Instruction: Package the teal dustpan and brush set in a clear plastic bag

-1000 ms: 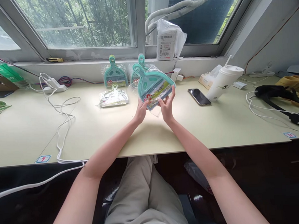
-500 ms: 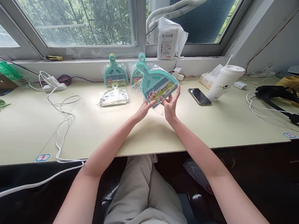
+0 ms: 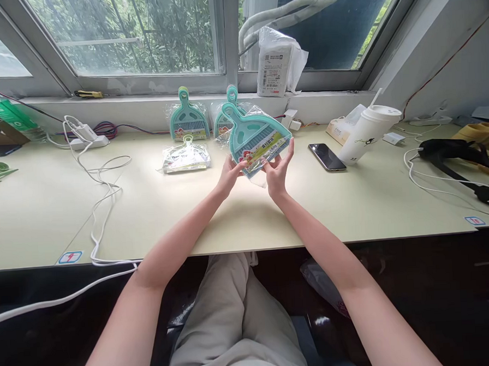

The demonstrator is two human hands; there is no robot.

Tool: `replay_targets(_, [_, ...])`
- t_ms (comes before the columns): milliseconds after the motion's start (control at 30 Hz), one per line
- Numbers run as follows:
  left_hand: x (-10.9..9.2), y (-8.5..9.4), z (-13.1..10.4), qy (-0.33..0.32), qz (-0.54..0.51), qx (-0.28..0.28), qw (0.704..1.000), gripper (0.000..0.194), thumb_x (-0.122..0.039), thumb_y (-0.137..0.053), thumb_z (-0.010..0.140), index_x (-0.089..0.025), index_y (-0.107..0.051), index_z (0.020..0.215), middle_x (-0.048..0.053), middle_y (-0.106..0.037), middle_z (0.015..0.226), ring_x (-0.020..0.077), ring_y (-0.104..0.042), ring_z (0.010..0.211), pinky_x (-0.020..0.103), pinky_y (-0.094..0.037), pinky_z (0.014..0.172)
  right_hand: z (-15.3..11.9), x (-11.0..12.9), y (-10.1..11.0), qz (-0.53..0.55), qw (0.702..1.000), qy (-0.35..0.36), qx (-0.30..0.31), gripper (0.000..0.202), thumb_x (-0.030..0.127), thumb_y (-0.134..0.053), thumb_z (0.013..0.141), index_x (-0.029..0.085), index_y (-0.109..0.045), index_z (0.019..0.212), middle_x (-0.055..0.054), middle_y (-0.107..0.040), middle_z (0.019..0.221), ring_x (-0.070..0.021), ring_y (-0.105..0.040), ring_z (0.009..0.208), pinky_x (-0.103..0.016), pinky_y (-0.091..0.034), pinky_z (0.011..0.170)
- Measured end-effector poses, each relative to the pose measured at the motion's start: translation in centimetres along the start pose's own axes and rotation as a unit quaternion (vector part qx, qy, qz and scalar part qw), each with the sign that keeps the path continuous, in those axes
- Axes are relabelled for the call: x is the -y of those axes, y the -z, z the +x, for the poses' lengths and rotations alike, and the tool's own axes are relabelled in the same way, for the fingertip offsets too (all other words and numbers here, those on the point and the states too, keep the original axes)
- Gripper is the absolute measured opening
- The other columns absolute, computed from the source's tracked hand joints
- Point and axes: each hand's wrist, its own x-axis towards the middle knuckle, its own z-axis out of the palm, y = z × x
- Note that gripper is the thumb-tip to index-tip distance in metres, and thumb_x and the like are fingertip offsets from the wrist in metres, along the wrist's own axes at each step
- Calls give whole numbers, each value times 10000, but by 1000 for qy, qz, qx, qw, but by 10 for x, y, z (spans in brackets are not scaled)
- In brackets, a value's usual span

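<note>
Both hands hold a teal dustpan and brush set [image 3: 255,134] in clear plastic wrap, tilted, with its handle toward the upper left. My left hand [image 3: 229,176] grips its lower left edge, thumb on the front. My right hand [image 3: 277,174] is closed on its lower right edge, with fingers behind it. A wrapped teal dustpan set [image 3: 188,117] leans upright against the sill wall. Another wrapped set [image 3: 222,121] stands beside it, partly hidden by the held one. In front of them a wrapped set [image 3: 186,157] lies on the table [image 3: 148,215], glaring with reflected light.
On the right are a phone [image 3: 327,157], a white cup with a straw [image 3: 367,135], a tissue pack [image 3: 345,126] and a black strap-like device [image 3: 456,158]. White cables [image 3: 101,185] run down the left side. A wrapped box [image 3: 277,66] sits on the sill.
The held dustpan set has shifted very slightly left and down. My left hand has moved slightly with it, its fingers now more behind the lower left edge.
</note>
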Motion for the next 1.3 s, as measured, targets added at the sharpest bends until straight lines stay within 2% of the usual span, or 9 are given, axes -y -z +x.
replay_targets(133, [0,-2,-2,0,-6,-11,1000,481,-390,-628,770,-213,-459,1183,88,-620,1267,261,-601,1153,402,-554,874,-1,-2,0,-21,1000,11,-6,867,451,-516,921,435,104,1527,-70,-249,1596,-244,-555,1248,-449,-564,950])
replay_targets(267, [1,-1,-2,-3,-14,-13,1000,477,-375,-634,769,-213,-456,1181,88,-622,1261,260,-606,1147,406,-557,873,0,-3,-1,-47,999,8,0,871,472,-538,907,433,66,1533,-70,-238,1602,-250,-546,1259,-433,-570,934])
replay_targets(467, [5,0,0,-1,-20,-11,1000,488,-377,-648,762,-218,-457,1181,84,-639,1224,264,-626,1112,407,-571,840,2,-5,-1,9,1000,-11,-21,865,375,-535,915,439,73,1526,-76,-260,1591,-247,-521,1281,-453,-559,941])
replay_targets(733, [8,1,1,3,-38,-1,999,595,-405,-682,741,-248,-426,1255,64,-682,1127,262,-661,1051,382,-575,803,2,-4,0,15,999,-39,-27,915,412,-534,908,445,158,1506,-86,-284,1573,-244,-504,1299,-458,-580,913])
replay_targets(967, [8,3,4,27,-81,-19,996,564,-319,-652,735,-261,-430,1250,46,-670,1151,245,-676,1022,383,-595,801,7,-7,3,23,995,-62,-71,879,373,-478,917,428,179,1499,-83,-447,1451,-207,-600,1158,-416,-613,833])
replay_targets(1067, [6,12,9,54,-115,-48,991,525,-284,-612,721,-250,-438,1215,51,-646,1187,234,-698,945,371,-615,737,13,-13,12,-21,988,-86,-122,749,283,-370,933,424,78,1516,-72,-503,1353,-182,-657,1030,-385,-618,785])
replay_targets(1167, [6,26,18,89,-132,-72,985,544,-273,-587,694,-252,-428,1214,54,-642,1171,234,-709,887,364,-623,667,19,-18,24,-109,978,-72,-165,677,149,-331,886,382,-183,1505,-86,-494,1330,-199,-635,1059,-430,-587,853])
replay_targets(1233, [7,35,23,105,-131,-87,982,517,-273,-575,687,-237,-447,1186,56,-653,1131,236,-704,903,366,-624,673,21,-19,31,-187,969,-28,-158,637,88,-354,844,337,-383,1430,-95,-446,1389,-233,-540,1215,-483,-507,990])
replay_targets(1300, [8,42,27,127,-130,-98,978,432,-278,-556,688,-197,-495,1107,72,-673,1057,238,-697,918,355,-621,694,23,-19,37,-252,962,19,-105,588,61,-407,821,315,-513,1340,-83,-409,1443,-259,-415,1339,-515,-395,1099])
